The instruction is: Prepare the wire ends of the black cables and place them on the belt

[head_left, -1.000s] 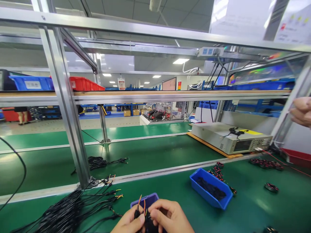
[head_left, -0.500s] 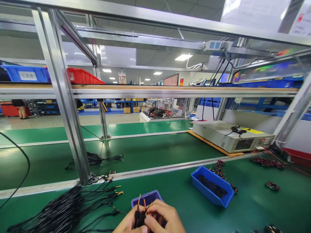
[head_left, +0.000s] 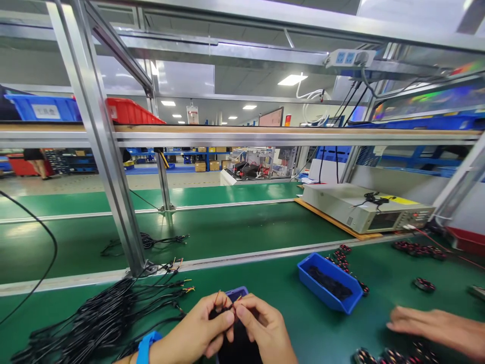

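Left hand (head_left: 202,323) fingers grasping thin cable wires (head_left: 216,298) (tips upward), just left of right hand (head_left: 264,323); its fingers pinched at a wire end.

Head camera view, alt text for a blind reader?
Bare left hand and right hand hold black cables with coloured wires above a green workbench, between a black cable heap and a bright-blue plastic bin; another person's hand at right.
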`<state>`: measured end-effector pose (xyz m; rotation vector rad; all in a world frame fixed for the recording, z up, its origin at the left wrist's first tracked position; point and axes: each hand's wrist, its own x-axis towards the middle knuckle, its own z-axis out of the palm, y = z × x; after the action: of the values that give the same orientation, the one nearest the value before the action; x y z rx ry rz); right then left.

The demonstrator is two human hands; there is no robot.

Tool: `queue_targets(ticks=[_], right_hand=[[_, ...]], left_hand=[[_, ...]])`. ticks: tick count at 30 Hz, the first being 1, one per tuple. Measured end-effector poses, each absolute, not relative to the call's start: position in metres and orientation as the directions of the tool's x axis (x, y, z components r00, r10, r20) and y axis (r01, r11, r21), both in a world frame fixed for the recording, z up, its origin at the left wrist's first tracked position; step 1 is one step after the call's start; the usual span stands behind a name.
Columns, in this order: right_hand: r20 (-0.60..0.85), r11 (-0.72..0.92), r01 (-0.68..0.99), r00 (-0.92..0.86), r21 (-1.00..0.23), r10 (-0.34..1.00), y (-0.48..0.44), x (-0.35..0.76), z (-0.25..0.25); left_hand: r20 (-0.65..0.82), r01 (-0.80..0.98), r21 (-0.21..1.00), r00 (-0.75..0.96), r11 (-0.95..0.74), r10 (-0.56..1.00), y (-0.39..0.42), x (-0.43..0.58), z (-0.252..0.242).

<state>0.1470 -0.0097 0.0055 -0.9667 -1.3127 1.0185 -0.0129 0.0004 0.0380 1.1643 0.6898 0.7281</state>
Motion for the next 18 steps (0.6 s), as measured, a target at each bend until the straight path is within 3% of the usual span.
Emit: queue_targets(ticks=[5, 6, 8, 10, 12, 18], right_hand=[[0.277, 0.274, 0.087, 0.025, -0.958, 0.961, -0.008, 0.16, 0.005], [0.312, 0.304, 0.184, 0.015, -0.935, 0.95, -0.007, 0.164, 0.004], [0.412, 0.404, 0.492, -0.097, -0.771, 0.906, -0.005, 0.168, -0.002], [0.461, 0.494, 0.759, -0.289, -0.424, 0.839, -0.002, 0.165, -0.015], [0.456, 0.519, 0.83, -0.387, -0.206, 0.801, 0.002, 0.157, -0.03], [0.488, 0.546, 0.838, -0.476, -0.001, 0.732, 0.014, 0.146, -0.056]], left_hand=[[-0.093, -0.236, 0.937, 0.542, 0.258, 0.835, -0.002, -0.009, 0.032], [-0.102, -0.251, 0.932, 0.511, 0.262, 0.853, -0.002, -0.009, 0.029], [-0.123, -0.257, 0.932, 0.443, 0.257, 0.888, -0.001, -0.01, 0.024], [-0.137, -0.246, 0.938, 0.387, 0.245, 0.912, 0.001, -0.01, 0.02], [-0.166, -0.223, 0.939, 0.371, 0.261, 0.914, 0.005, -0.009, 0.018], [-0.162, -0.213, 0.941, 0.398, 0.263, 0.903, 0.016, -0.002, 0.008]])
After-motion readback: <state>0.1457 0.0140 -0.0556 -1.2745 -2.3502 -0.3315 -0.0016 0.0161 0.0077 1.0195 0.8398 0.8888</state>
